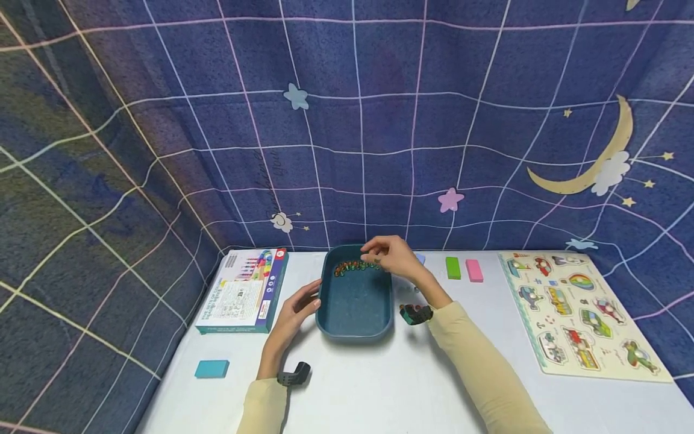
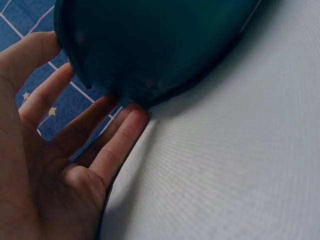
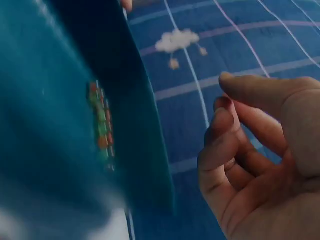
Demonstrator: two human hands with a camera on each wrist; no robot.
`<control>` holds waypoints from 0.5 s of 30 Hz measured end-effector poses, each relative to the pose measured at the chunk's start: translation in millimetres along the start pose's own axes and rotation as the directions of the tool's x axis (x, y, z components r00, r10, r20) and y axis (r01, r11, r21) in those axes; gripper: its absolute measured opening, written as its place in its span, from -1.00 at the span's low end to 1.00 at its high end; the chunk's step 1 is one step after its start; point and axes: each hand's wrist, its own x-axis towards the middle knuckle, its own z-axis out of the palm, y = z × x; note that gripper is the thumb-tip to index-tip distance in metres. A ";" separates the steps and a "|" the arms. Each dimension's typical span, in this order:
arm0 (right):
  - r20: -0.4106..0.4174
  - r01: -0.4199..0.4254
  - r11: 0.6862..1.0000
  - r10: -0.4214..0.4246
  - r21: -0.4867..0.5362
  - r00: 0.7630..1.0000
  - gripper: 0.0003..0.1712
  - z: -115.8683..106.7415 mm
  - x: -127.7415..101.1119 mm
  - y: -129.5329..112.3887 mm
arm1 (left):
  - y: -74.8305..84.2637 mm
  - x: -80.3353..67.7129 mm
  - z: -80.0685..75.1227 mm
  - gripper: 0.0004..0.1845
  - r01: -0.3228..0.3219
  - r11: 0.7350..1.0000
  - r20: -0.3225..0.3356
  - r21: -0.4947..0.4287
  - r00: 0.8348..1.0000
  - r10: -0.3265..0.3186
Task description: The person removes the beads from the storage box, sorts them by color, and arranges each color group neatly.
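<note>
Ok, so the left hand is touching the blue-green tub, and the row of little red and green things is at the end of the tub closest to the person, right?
Not quite: the left hand is touching the blue-green tub, but the row of little red and green things is at the far end. The head view shows it.

On the table point(image 1: 347, 386), a bin point(image 1: 355, 338) stands in the middle, beads point(image 1: 347, 268) in rows at its far end. The left hand point(image 1: 293, 310) is at its left wall, the right hand point(image 1: 394, 256) above its far right corner. Left of the bin lies a box point(image 1: 270, 283) — before it, a block point(image 1: 211, 369). Right of the bin lie two blocks point(image 1: 453, 268) side by side; farther right, a board point(image 1: 612, 355). Behind everything — a curtain point(image 1: 385, 120)
</note>
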 end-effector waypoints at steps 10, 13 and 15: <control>0.015 -0.151 0.988 0.152 -0.011 0.988 -0.79 62.9 41.5 14.6 | -0.8 1.3 1.0 -0.44 -0.011 1.000 0.022 -0.024 1.000 0.011; 0.019 -0.174 0.982 0.176 -0.072 0.984 -0.82 73.6 46.2 21.5 | -0.1 0.0 0.1 -0.44 -0.009 1.000 0.017 -0.026 1.000 0.009; 0.022 -0.176 0.978 0.180 -0.111 0.983 -0.83 78.0 47.3 25.0 | -0.2 -0.1 -0.1 -0.44 -0.010 1.000 0.021 -0.029 1.000 0.010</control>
